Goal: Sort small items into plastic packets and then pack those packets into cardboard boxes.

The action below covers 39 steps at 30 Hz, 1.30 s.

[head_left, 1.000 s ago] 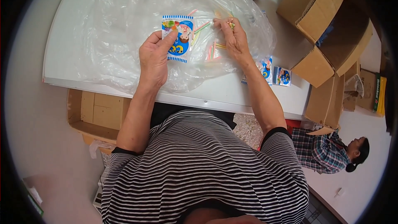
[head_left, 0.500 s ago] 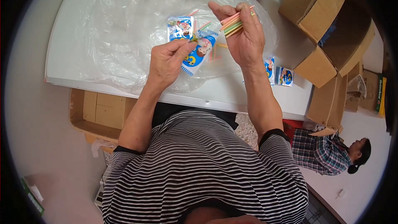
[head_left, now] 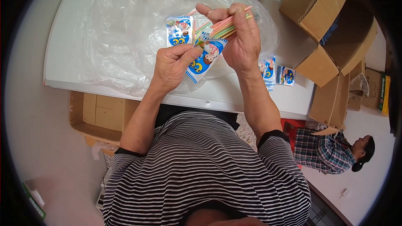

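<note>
With our left hand [head_left: 172, 68] we pinch a small, flat, blue-and-white printed plastic packet [head_left: 205, 61] near its striped top edge, thumb over the front. Our right hand [head_left: 245, 37] closes around a bundle of thin pink, green and yellow sticks [head_left: 226, 26], their lower ends meeting that edge, just right of the left thumb; whether any are inside, we cannot tell. To do this well, we would probably pinch lightly so the opening is not pressed flat, level the stick ends, and line the bundle up with the packet's slant rather than force it, since such thin sticks may snap. Beyond our left fingertips, a second blue-and-white packet [head_left: 179, 32] lies on a crinkled clear plastic sheet [head_left: 121, 37].
</note>
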Motion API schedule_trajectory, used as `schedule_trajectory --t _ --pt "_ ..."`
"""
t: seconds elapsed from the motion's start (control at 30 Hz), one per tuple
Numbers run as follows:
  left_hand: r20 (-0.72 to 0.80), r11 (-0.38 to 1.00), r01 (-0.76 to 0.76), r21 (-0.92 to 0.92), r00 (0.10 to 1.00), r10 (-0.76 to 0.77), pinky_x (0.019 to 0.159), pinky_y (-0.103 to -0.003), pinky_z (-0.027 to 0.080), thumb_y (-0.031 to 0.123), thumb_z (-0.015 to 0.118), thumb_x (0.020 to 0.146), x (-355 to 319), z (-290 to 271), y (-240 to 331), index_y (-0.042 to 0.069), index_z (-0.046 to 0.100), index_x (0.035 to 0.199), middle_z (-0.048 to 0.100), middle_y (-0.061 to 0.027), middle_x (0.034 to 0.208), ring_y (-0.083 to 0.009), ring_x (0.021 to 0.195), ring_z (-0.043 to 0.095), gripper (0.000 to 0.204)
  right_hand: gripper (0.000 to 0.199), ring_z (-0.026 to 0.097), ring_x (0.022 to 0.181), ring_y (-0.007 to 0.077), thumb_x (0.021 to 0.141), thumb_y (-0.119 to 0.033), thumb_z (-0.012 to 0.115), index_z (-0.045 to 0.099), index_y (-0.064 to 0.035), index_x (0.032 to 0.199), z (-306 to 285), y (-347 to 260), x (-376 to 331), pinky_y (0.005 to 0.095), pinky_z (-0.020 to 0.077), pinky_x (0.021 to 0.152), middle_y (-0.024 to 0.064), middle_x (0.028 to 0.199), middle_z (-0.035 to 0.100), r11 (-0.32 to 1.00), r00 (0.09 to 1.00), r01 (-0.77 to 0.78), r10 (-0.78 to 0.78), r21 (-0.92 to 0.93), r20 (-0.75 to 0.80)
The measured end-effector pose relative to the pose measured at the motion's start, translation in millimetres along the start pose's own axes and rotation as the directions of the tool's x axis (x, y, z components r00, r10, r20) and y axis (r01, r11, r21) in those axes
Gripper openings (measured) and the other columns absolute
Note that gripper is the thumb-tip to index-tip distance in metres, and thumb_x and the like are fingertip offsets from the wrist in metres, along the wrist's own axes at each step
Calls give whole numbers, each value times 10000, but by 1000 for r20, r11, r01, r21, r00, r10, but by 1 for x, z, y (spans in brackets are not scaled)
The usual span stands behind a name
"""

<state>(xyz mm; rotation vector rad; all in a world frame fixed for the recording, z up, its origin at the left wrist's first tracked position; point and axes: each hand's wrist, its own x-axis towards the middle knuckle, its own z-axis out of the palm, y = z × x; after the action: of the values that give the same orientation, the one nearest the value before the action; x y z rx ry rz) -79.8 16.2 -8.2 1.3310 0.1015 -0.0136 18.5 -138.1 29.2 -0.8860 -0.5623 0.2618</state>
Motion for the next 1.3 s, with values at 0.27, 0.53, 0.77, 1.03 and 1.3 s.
schedule_trajectory --t 0.27,0.53,0.77,1.03,1.3 --pt "-62 998 -19 -54 998 15 697 -224 540 160 738 933 2 4 -6 -42 741 1071 742 -57 905 -69 797 649 244 249 557 1273 439 1091 -258 397 506 -34 1086 3 2 -8 528 399 1122 237 1086 701 989 999 -49 52 -143 16" --pt "-108 983 -47 -179 994 28 736 -220 552 103 735 926 4 13 -7 -71 690 1166 747 -98 953 -91 841 675 300 571 570 1257 349 1090 -374 292 668 54 1123 4 -3 -2 434 411 1104 267 1284 624 861 875 -468 482 199 -30" --pt "-127 966 -94 -239 990 65 751 -232 559 69 712 937 2 19 -9 -74 656 1205 743 -117 972 -101 849 680 310 408 526 1310 294 1033 -189 406 591 49 1309 9 -11 -19 403 401 1104 200 1316 615 891 885 -447 453 76 -110" --pt "-162 857 -102 505 964 211 626 -334 520 252 725 925 13 17 2 -22 660 988 732 -144 845 -209 733 703 288 310 677 871 123 946 -99 680 614 25 1222 -28 -57 -84 264 544 766 85 1036 710 764 924 -298 80 -572 -375" --pt "-321 188 286 940 926 200 661 -478 507 479 762 830 46 -24 7 7 658 923 697 -178 889 -358 799 692 492 333 649 846 118 955 -138 683 588 18 1234 -108 -90 -116 249 521 761 77 984 693 337 838 -519 20 -785 -545"
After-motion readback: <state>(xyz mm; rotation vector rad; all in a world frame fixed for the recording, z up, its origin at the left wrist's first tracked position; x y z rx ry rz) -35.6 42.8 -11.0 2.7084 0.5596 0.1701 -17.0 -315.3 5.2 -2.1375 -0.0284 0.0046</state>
